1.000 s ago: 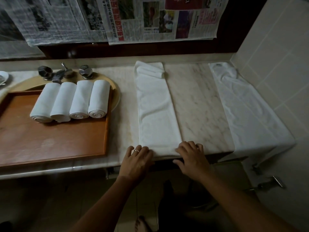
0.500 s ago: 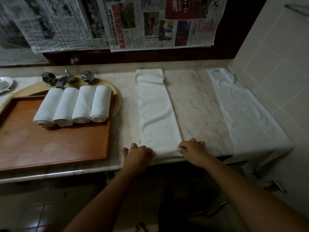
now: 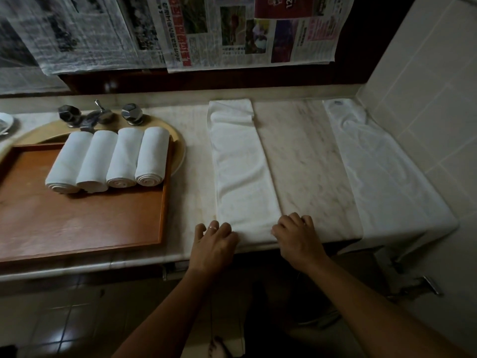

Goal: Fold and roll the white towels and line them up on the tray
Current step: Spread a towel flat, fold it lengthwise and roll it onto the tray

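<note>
Nearest me, both hands sit at the counter's front edge. My left hand (image 3: 215,241) curls its fingers onto the near left corner of the folded towel (image 3: 242,174); my right hand (image 3: 296,236) curls onto the near right corner. Whether they pinch the hem or only press it, I cannot tell. Judgement: one hand per corner keeps the edge square to start a tight roll away from me.

The towel lies as one long narrow strip running front to back on the marble counter (image 3: 307,161), its far end doubled over.

Left, the wooden tray (image 3: 77,226) carries four rolled towels (image 3: 108,158), side by side and touching, spiral ends toward me, so a fifth could join the row.

Right, one unfolded towel (image 3: 382,171) lies along the tiled wall, overhanging the edge.

Far: two tap handles (image 3: 132,113), one spout, newspaper sheets (image 3: 232,29).
</note>
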Motion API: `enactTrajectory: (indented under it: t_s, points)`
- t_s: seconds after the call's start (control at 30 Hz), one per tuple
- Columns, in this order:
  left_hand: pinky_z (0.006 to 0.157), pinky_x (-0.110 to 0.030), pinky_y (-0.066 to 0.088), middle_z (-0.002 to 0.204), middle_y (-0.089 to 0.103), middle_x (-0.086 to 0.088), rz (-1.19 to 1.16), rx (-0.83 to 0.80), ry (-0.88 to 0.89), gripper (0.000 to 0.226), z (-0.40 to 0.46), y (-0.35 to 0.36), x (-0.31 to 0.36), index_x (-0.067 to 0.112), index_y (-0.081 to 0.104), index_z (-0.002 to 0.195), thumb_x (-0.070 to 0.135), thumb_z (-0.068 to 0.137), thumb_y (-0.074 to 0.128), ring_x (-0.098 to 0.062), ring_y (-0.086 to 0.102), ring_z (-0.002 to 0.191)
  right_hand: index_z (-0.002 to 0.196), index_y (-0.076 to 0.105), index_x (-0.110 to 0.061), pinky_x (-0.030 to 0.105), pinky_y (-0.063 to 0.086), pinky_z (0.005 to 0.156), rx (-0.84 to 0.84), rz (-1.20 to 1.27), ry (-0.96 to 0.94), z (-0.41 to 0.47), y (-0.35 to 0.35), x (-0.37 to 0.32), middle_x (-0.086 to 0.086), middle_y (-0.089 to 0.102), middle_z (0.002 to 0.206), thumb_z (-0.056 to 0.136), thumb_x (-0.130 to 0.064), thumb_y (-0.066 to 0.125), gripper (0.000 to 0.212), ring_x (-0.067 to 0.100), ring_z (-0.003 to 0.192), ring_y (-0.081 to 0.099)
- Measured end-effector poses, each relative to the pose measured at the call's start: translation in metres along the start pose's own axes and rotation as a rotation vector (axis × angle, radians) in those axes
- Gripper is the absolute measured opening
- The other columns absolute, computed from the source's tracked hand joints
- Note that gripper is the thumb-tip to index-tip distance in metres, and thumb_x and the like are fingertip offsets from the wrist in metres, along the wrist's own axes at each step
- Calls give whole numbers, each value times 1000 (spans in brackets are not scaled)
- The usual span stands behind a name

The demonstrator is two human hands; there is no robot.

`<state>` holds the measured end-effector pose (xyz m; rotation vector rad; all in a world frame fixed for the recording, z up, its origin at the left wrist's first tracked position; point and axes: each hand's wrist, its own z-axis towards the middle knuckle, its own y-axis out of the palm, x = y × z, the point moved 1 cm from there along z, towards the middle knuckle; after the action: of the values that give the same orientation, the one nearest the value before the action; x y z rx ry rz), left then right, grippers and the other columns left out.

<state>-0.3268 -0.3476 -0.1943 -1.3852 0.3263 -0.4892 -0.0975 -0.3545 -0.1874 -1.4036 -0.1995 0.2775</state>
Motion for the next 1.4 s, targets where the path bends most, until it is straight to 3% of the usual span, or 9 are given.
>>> enactTrajectory:
  t_s: [0.03, 0.13, 0.27, 0.5, 0.73, 0.9, 1.03, 1.2, 1.4]
  points:
    - [79, -43, 37, 93, 61, 1, 11, 6, 1, 26, -6, 3, 0, 25, 68, 92, 37, 74, 82, -27, 62, 86, 84, 63, -20, 38, 29, 72, 6, 28, 11, -8, 1, 0, -1, 59, 93, 81, -22, 69, 7, 26, 85, 52]
    - [77, -45, 45, 105, 63, -1, 58, -16, -20, 41, -21, 8, 5, 21, 67, 102, 48, 74, 79, -28, 63, 88, 109, 65, -23, 40, 38, 78, -72, 74, 77, -31, 4, -1, -4, 58, 116, 81, -42, 70, 34, 24, 99, 52]
    - [75, -44, 47, 101, 64, -1, 20, -32, -19, 39, -23, 7, 11, 20, 65, 99, 29, 68, 87, -27, 64, 82, 105, 65, -28, 37, 33, 77, -85, 140, 127, -39, 7, 0, -9, 57, 113, 80, -35, 70, 26, 22, 97, 51]
    - [82, -33, 26, 125, 55, 7, -262, -136, -193, 32, -12, 0, -7, 34, 59, 130, 41, 100, 51, -20, 45, 111, 120, 63, -35, 35, 26, 90, -282, 377, 303, -12, -5, 14, -17, 57, 119, 100, -35, 50, 24, 15, 114, 42]
    - [87, -41, 48, 101, 71, 6, -533, -262, -421, 30, 9, -4, -17, 33, 70, 105, 54, 98, 49, -18, 65, 94, 92, 60, -33, 39, 34, 95, -336, 496, 526, 21, -18, 21, -13, 63, 98, 86, -51, 64, 19, 13, 99, 57]
    - [87, -40, 42, 103, 62, 8, -299, -64, -422, 23, 10, -8, -10, 33, 63, 104, 53, 94, 56, -18, 56, 98, 96, 53, -31, 38, 26, 80, -147, 100, 281, 20, -14, 4, -9, 50, 102, 92, -37, 58, 9, 18, 98, 40]
    - [73, -40, 43, 96, 63, 1, -44, 47, -90, 11, 1, 5, -5, 22, 66, 91, 28, 84, 72, -26, 60, 86, 83, 58, -22, 37, 24, 72, -56, -72, 24, -3, -2, -4, -2, 56, 94, 63, -8, 66, 26, 25, 86, 44]
    - [70, -40, 42, 106, 65, -1, -20, 111, 17, 27, -26, 13, -6, 20, 66, 104, 40, 85, 68, -26, 62, 81, 105, 64, -20, 39, 31, 79, -64, -3, 25, -30, 4, -4, -3, 58, 114, 76, -38, 75, 36, 24, 96, 54]
    - [80, -41, 44, 113, 62, 4, -127, -45, -147, 35, -28, 3, 0, 27, 66, 110, 43, 91, 42, -25, 59, 97, 102, 63, -28, 36, 29, 78, -166, 133, 102, -26, -3, -1, -13, 58, 110, 81, -28, 73, 23, 20, 98, 51]
